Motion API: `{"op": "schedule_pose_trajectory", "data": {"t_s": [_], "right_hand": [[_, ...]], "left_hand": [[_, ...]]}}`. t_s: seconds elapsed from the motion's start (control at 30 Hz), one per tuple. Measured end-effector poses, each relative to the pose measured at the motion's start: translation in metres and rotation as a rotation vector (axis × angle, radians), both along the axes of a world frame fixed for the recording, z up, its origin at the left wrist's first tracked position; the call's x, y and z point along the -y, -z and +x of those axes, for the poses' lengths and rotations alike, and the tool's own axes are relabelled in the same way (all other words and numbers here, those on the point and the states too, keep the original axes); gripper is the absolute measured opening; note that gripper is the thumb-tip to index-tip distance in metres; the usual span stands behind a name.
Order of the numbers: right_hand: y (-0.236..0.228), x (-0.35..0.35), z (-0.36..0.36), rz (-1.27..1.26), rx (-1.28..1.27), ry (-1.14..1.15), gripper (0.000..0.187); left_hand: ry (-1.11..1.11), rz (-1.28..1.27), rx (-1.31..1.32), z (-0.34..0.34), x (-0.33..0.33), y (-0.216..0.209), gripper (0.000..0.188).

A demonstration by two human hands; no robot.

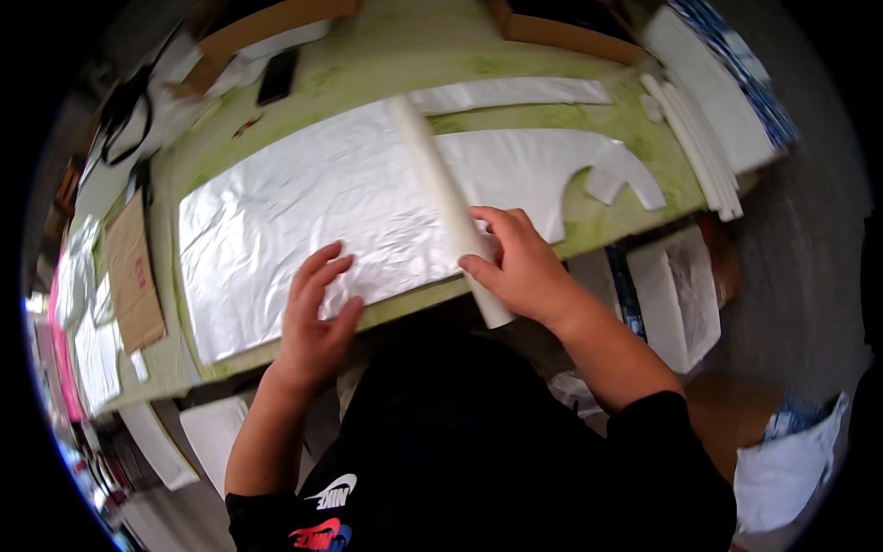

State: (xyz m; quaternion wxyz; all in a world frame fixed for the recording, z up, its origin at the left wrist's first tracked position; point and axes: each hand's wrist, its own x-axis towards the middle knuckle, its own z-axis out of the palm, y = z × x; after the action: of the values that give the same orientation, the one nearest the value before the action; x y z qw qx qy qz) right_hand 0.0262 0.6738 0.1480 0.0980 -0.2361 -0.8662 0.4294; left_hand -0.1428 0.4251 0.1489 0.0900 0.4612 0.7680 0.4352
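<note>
Got crinkled silvery film sheet point(276, 248) flat along desk point(368, 64) front edge, bare white tube point(432, 175) across, under half-curled right grip point(522, 265) (hold unclear), with empty left grip point(315, 317) loosely spread.

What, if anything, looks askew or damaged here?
The silvery sheet looks wrinkled left of the white tube, with creases catching the light, rather than smooth. Nothing else clearly stands out.

It's a workshop by the looks, with silvery sheet point(276, 221) spread over a green table point(368, 66), white tubes point(694, 147) bunched right, boxes point(570, 33) behind!
</note>
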Motion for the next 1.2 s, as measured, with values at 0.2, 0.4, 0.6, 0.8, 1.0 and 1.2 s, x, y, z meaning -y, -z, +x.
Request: {"op": "schedule_pose_trajectory", "data": {"t_s": [0.2,0.4,0.6,0.8,1.0,1.2], "right_hand": [[0.034,-0.097,0.050,0.919,-0.082,0.201,0.055],[0.062,-0.186,0.095,0.782,0.084,0.258,0.058],[0.045,-0.263,0.160,0.125,-0.445,1.047,0.045],[0.042,-0.202,0.160,0.061,-0.561,0.941,0.031],[0.065,-0.095,0.133,-0.062,-0.470,0.617,0.017],[0.033,-0.049,0.084,0.487,-0.530,-0.021,0.026]], "left_hand": [[0.410,-0.008,-0.093,0.020,-0.082,-0.034,0.048],[0.491,-0.070,-0.097,0.034,-0.133,-0.037,0.046],[0.536,-0.202,-0.189,0.032,-0.183,-0.026,0.041],[0.520,-0.585,-0.233,0.040,-0.241,-0.007,0.036],[0.497,-0.697,-0.141,0.035,-0.257,-0.005,0.023],[0.443,-0.655,0.005,0.024,-0.260,-0.006,0.021]]}}
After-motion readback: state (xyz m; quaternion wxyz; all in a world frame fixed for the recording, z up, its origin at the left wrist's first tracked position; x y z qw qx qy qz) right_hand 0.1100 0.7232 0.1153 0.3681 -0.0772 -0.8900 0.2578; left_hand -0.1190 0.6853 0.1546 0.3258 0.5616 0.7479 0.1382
